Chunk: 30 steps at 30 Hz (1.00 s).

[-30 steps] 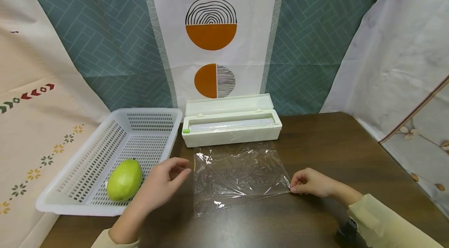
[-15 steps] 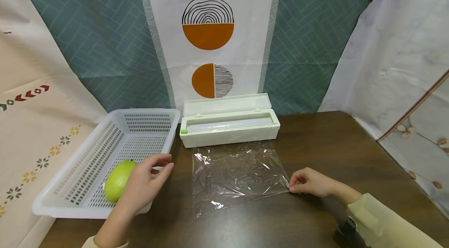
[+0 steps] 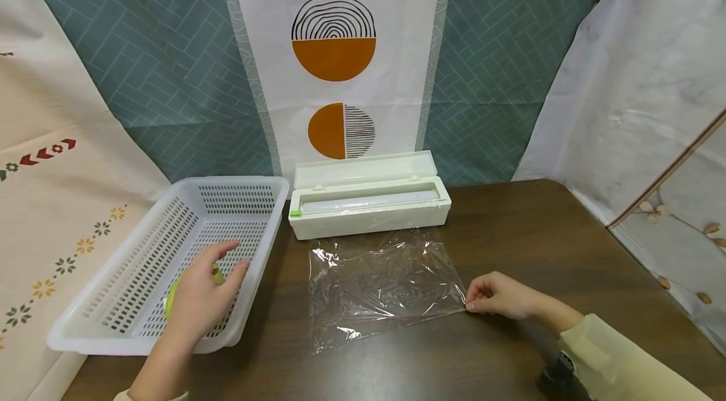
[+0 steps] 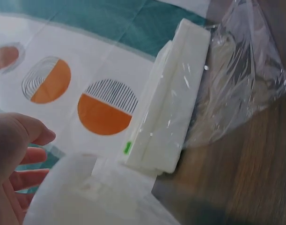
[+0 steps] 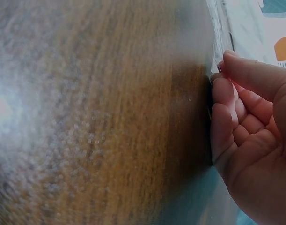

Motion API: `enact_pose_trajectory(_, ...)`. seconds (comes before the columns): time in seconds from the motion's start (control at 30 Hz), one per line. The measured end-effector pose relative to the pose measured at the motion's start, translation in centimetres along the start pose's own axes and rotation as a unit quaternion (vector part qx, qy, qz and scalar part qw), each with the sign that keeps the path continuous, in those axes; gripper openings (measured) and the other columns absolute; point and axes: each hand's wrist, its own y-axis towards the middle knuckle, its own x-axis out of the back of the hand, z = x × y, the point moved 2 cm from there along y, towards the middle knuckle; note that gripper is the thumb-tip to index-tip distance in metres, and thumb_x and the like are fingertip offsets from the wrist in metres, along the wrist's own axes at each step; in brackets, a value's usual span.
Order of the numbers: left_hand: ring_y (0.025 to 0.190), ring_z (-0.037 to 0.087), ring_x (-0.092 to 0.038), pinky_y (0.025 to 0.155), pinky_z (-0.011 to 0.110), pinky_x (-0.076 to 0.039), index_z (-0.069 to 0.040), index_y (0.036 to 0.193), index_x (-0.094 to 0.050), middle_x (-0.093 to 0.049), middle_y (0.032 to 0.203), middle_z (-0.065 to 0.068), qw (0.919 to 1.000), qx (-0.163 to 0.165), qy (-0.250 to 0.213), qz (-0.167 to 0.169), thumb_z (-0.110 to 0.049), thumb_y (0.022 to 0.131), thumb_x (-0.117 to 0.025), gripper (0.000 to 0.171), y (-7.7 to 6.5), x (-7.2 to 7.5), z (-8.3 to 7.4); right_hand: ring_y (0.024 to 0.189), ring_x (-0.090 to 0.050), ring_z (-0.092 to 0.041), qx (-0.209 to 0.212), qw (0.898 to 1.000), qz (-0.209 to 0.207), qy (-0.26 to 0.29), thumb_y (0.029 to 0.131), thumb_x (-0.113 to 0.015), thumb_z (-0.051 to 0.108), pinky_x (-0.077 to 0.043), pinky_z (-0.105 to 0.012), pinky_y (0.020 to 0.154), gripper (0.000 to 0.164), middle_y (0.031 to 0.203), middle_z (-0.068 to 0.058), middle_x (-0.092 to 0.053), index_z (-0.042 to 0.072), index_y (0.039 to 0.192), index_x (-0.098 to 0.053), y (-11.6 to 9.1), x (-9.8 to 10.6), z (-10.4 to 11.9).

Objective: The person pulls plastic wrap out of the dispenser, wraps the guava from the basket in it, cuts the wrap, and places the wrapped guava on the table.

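Note:
My left hand (image 3: 197,300) hovers over the white basket (image 3: 258,268), thumb and index finger spread apart, and hides most of a smooth yellow-green oval fruit (image 3: 172,295) lying inside. In the left wrist view that hand (image 4: 21,159) has nothing in its fingers. A sheet of clear plastic wrap (image 3: 386,290) stretches over the dark table from a white wrap dispenser (image 3: 371,221), whose lid is up. At the sheet's front right corner my right hand (image 3: 501,295) pinches the film between thumb and index finger, close to the tabletop, as the right wrist view also shows.
The perforated basket has raised walls and stands at the table's left. Behind the dispenser hangs a patterned cloth (image 3: 334,117). Brown tabletop (image 3: 510,231) extends to the right of the film. A black band (image 3: 558,376) sits at my right wrist.
My left hand has moved left from beside the film, across the basket's rim, to above the fruit, covering most of it. The right hand has stayed on the film corner.

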Motion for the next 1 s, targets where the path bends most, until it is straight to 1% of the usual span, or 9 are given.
enact_pose_trajectory(0.13, 0.107, 0.039, -0.053, 0.084, 0.053, -0.041, 0.0, 0.121, -0.058, -0.057, 0.12, 0.023, 0.9999, 0.01, -0.005, -0.005, -0.018, 0.087, -0.065, 0.039, 0.1, 0.4, 0.8, 0.059, -0.048, 0.0, 0.005, 1.0, 0.0, -0.004, 0.088, -0.066, 0.015, -0.042, -0.02, 0.053, 0.014, 0.069, 0.005, -0.057, 0.001, 0.087, -0.065, 0.0, 0.0, 0.1)
enact_pose_trajectory(0.2, 0.106, 0.04, -0.053, 0.084, 0.051, -0.04, 0.001, 0.121, -0.058, -0.057, 0.12, 0.025, 0.9998, 0.018, -0.001, -0.011, -0.017, 0.086, -0.066, 0.04, 0.1, 0.5, 1.3, 0.059, -0.048, 0.0, 0.006, 1.0, 0.001, -0.005, 0.088, -0.065, 0.016, -0.042, -0.02, 0.053, 0.014, 0.069, 0.006, -0.056, 0.001, 0.087, -0.065, 0.0, 0.1, 0.1)
enact_pose_trajectory(0.23, 0.106, 0.04, -0.052, 0.083, 0.051, -0.04, 0.002, 0.121, -0.058, -0.057, 0.12, 0.025, 0.9996, 0.023, 0.003, -0.012, -0.017, 0.086, -0.067, 0.041, 0.1, 0.6, 1.5, 0.059, -0.047, 0.0, 0.006, 1.0, 0.001, -0.006, 0.088, -0.065, 0.016, -0.042, -0.02, 0.053, 0.014, 0.069, 0.006, -0.056, 0.001, 0.087, -0.065, 0.0, 0.1, 0.1)
enact_pose_trajectory(0.33, 0.112, 0.044, -0.049, 0.087, 0.054, -0.038, 0.002, 0.124, -0.055, -0.053, 0.123, 0.027, 0.9986, 0.049, 0.018, -0.005, -0.022, 0.087, -0.066, 0.046, 0.1, 0.9, 2.3, 0.058, -0.047, 0.0, 0.005, 1.0, 0.0, -0.006, 0.088, -0.065, 0.016, -0.042, -0.02, 0.053, 0.014, 0.069, 0.007, -0.055, 0.002, 0.087, -0.065, 0.0, 0.1, 0.1)
enact_pose_trajectory(0.47, 0.119, 0.05, -0.04, 0.096, 0.061, -0.031, 0.005, 0.13, -0.048, -0.046, 0.129, 0.034, 0.9948, 0.09, 0.039, 0.025, -0.032, 0.088, -0.065, 0.059, 0.1, 1.3, 3.5, 0.058, -0.047, 0.0, 0.005, 1.0, 0.0, -0.009, 0.088, -0.066, 0.016, -0.042, -0.02, 0.052, 0.014, 0.068, 0.007, -0.056, 0.002, 0.087, -0.065, 0.0, 0.1, 0.0)
enact_pose_trajectory(0.6, 0.118, 0.053, -0.037, 0.094, 0.063, -0.029, 0.008, 0.135, -0.041, -0.041, 0.131, 0.038, 0.9885, 0.126, 0.063, 0.055, -0.039, 0.087, -0.063, 0.071, -0.1, 1.7, 4.5, 0.058, -0.047, 0.0, 0.007, 1.0, 0.0, -0.013, 0.088, -0.066, 0.017, -0.042, -0.02, 0.052, 0.015, 0.069, 0.006, -0.056, 0.003, 0.087, -0.065, 0.1, 0.0, 0.0)
enact_pose_trajectory(0.83, 0.113, 0.056, -0.037, 0.09, 0.065, -0.033, 0.014, 0.137, -0.031, -0.036, 0.129, 0.043, 0.9735, 0.173, 0.099, 0.112, -0.052, 0.084, -0.062, 0.09, 0.0, 1.7, 5.5, 0.058, -0.048, 0.001, 0.012, 1.0, -0.004, -0.019, 0.088, -0.066, 0.017, -0.042, -0.02, 0.053, 0.014, 0.069, 0.006, -0.057, 0.003, 0.086, -0.066, 0.1, 0.0, -0.1)
enact_pose_trajectory(1.0, 0.108, 0.054, -0.041, 0.082, 0.062, -0.039, 0.017, 0.136, -0.029, -0.038, 0.126, 0.043, 0.9644, 0.188, 0.114, 0.146, -0.055, 0.083, -0.062, 0.095, 0.1, 1.6, 6.0, 0.059, -0.048, 0.001, 0.015, 1.0, -0.004, -0.02, 0.088, -0.066, 0.017, -0.043, -0.02, 0.053, 0.014, 0.069, 0.006, -0.058, 0.003, 0.086, -0.065, 0.0, 0.0, 0.0)
